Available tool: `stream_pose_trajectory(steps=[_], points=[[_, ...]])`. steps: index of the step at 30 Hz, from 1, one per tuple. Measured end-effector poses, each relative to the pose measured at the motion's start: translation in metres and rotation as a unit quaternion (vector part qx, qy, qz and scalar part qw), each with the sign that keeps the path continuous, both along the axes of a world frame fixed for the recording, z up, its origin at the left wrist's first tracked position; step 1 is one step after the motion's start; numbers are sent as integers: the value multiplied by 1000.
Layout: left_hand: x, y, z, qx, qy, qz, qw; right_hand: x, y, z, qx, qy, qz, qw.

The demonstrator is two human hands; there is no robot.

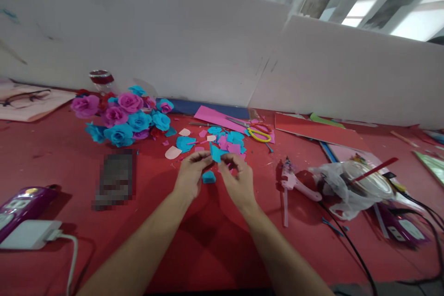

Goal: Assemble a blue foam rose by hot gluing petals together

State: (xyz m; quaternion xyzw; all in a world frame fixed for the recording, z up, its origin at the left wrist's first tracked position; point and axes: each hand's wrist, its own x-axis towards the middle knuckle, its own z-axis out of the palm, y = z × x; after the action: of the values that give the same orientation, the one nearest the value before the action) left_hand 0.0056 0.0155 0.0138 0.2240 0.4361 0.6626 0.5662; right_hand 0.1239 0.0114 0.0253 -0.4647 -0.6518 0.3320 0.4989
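Note:
A small blue piece of paper (215, 153) is pinched between my two hands above the red table. My left hand (192, 172) has thumb and fingers closed on its left side. On the right edge, my right hand (238, 178) grips it the same way. Just below the fingers lies a little blue paper stack (208, 177). Behind the hands, blue and pink paper cutouts (186, 143) are scattered, with pale petal shapes (173, 152) among them. Scissors (258, 134) with red and yellow handles rest on a pink sheet (218, 118).
Finished paper roses (120, 134) cluster at the back left, near a jar (101, 81). A blurred dark flat object (116, 178) lies left of my hands. To the right are a pink glue gun (289, 178), a plastic bag (338, 189) and cables. Purple power strips (26, 206) sit at both sides.

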Motion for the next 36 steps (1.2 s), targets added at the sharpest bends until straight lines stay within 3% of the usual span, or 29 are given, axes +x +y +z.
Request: stream_pose_trajectory(steps=[3,6,14,23,30,36], points=[[0,2,-3,1,-24,-5,1000,-3,4,-8,-17,-29,10,999],[0,0,-1,-7,-9,-4,1000,-5,5,-12,-53,4,33,998],[-12,-2,8,-14,-15,-104,994,2,10,-10,-129,108,65,984],[-12,-3,13,18,51,-92,994,1,9,-7,-119,84,80,986],[-17,-1,8,39,30,-121,991,3,12,-12,-154,149,130,968],[-17,-3,9,65,38,-158,985,4,10,-4,-196,175,161,951]])
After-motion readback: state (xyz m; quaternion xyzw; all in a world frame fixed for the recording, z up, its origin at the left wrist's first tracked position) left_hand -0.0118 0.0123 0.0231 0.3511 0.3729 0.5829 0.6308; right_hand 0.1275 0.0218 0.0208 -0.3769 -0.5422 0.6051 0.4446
